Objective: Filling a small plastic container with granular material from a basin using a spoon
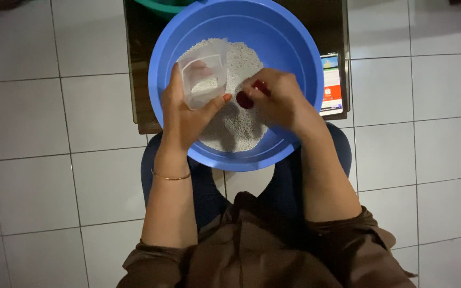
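A person is sitting over a white tiled floor with a big round blue basin resting on the lap, its far rim leaning against a low dark bench. At about three o'clock from the basin, a flat rectangular phone is lying on the bench edge, its lit screen showing bands of blue, white and red-orange; the print on it is too small to make out. At twelve o'clock, just beyond the blue rim, a sliver of a green basin is peeking in. A heap of small white grains is lying in the basin, spreading from the middle toward five o'clock. The left hand is grasping a clear plastic cup, thumb at one side and fingers wrapped behind it, holding it tilted over the grains at about ten o'clock from the basin's centre; some white grains are showing inside it. The right hand is curled, fingers pinching a small dark red object just at four o'clock from the cup, close but not touching it, right above the grains. A thin gold bangle is circling the left wrist, and brown sleeves are bunching at both elbows.
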